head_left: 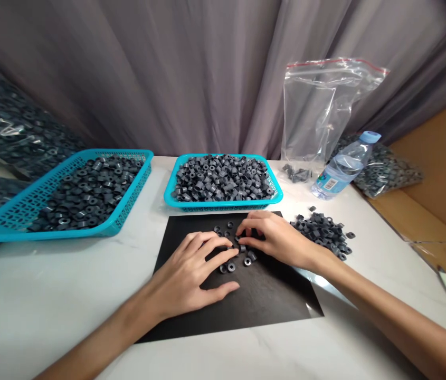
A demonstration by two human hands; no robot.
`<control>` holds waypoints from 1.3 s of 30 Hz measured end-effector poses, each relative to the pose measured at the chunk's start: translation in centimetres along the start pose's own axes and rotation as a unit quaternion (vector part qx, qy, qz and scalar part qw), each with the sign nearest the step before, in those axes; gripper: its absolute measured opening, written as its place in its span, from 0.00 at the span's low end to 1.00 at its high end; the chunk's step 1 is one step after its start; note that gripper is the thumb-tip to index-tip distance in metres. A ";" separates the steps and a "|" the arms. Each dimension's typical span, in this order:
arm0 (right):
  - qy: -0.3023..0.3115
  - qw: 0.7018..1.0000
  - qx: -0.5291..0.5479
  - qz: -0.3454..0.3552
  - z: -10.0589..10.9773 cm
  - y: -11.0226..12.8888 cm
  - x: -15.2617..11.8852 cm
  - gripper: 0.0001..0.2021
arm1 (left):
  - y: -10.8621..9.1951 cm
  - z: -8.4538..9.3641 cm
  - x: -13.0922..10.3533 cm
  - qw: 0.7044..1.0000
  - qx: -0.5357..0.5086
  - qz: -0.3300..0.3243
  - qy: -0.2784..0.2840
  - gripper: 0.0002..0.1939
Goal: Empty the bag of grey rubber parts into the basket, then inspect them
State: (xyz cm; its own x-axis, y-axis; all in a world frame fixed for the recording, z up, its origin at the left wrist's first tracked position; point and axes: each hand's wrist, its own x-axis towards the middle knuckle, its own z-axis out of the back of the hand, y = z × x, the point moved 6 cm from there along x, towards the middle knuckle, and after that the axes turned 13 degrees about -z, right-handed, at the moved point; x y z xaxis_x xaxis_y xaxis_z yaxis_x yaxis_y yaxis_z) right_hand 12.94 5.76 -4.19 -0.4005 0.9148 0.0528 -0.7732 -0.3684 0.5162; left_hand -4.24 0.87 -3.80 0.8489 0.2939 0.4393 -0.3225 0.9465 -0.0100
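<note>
Head view: left hand [193, 266], right hand [272, 235] at rings [251, 256]; one mat [262, 301], two baskets [223, 203].

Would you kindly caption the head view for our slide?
Left hand and right hand among small grey rings on a black mat.

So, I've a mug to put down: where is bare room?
Bare tabletop lies between the left basket and the left arm; the black mat is bare along its near right part. Crowded: the mat's far middle, with left hand, right hand and rings, and right of it, the pile and bottle.
</note>
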 end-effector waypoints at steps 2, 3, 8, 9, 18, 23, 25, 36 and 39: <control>-0.004 1.000 -0.009 0.009 -0.3 0.1 0.0 0.06 | -0.2 0.2 0.0 1.000 0.012 -0.011 -0.007 0.18; -0.009 1.000 -0.010 0.009 -0.3 0.1 0.1 0.08 | -0.4 0.3 0.1 1.000 0.019 -0.019 -0.012 0.17; -0.004 1.000 0.019 -0.010 -0.5 0.0 0.3 0.14 | -1.0 0.6 0.5 0.997 0.043 -0.050 -0.026 0.09; -0.004 1.000 0.024 -0.017 -0.5 -0.1 0.4 0.14 | -1.0 0.6 0.6 0.998 0.043 -0.048 -0.027 0.07; -0.030 0.997 0.021 -0.071 -0.1 -1.5 0.6 0.09 | -0.9 0.1 0.5 0.999 -0.041 0.008 -0.020 0.05; -0.018 0.996 0.073 -0.052 1.1 -0.5 0.1 0.08 | -0.7 -0.8 0.2 0.987 -0.121 0.109 0.011 0.05; 0.017 0.997 0.073 -0.017 1.1 0.3 -0.2 0.10 | -0.5 -1.0 0.2 0.985 -0.126 0.117 0.013 0.06; 0.076 0.995 0.061 0.009 -0.2 -0.2 -0.2 0.13 | -0.7 -0.8 0.1 0.991 -0.074 0.106 -0.030 0.06; 0.073 0.990 0.116 -0.017 0.4 -0.5 0.1 0.16 | -0.7 -0.5 0.4 0.993 -0.049 0.099 -0.047 0.08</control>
State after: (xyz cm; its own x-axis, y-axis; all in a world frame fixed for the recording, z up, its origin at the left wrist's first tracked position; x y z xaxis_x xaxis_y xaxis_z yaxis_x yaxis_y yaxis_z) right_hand 13.49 6.12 -4.13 -0.4559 0.8861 -0.0837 -0.6607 -0.2740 0.6989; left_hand -3.46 0.45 -4.01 0.7284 0.4658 0.5024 -0.4326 0.8814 -0.1899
